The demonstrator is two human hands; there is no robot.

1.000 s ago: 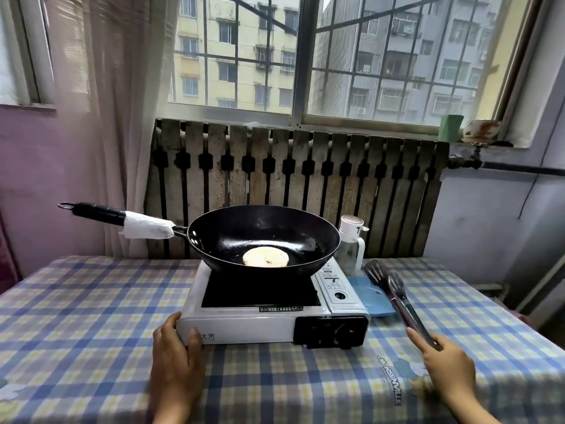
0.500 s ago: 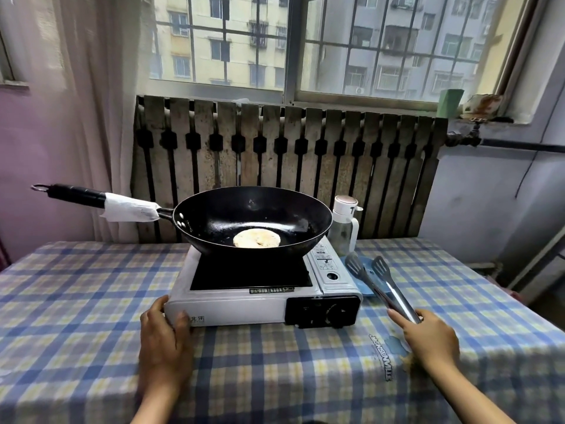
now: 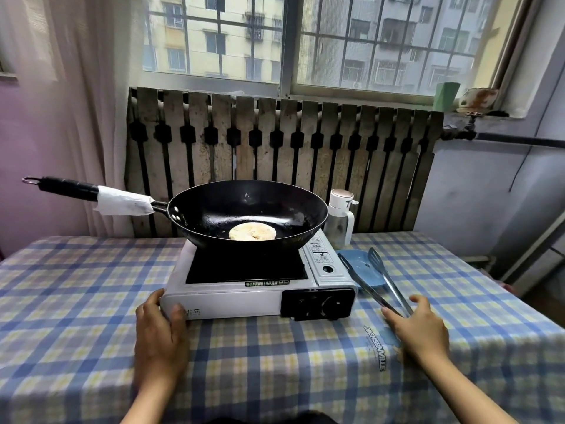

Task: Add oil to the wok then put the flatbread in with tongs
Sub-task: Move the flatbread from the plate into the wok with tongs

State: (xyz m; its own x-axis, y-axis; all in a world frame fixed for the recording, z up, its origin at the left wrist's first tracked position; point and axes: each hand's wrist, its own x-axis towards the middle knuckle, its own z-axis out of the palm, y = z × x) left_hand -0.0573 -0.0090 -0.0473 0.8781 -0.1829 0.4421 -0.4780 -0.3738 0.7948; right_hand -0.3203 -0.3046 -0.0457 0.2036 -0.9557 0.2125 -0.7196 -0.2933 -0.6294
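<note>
A black wok (image 3: pixel 211 206) stands on a white portable gas stove (image 3: pixel 232 302), its long handle (image 3: pixel 70 188) pointing left. A round pale flatbread (image 3: pixel 252 231) lies flat in the bottom of the wok. A clear oil bottle (image 3: pixel 338 217) with a white cap stands just right of the wok. Metal tongs (image 3: pixel 377 278) lie spread right of the stove, tips on a blue plate (image 3: pixel 356 262). My right hand (image 3: pixel 419 332) covers the tongs' handle end with its fingers apart. My left hand (image 3: pixel 159 338) holds the stove's front left corner.
The checked tablecloth (image 3: pixel 76 301) covers the whole table. A wooden slatted radiator cover (image 3: pixel 275 142) and a window stand behind the table. A curtain (image 3: pixel 82 87) hangs at the left behind the wok handle. The table's right edge drops off near the wall.
My right hand lowered the tongs beside the stove, their tips came down onto the blue plate, and its fingers spread. My left hand stayed at the stove's corner.
</note>
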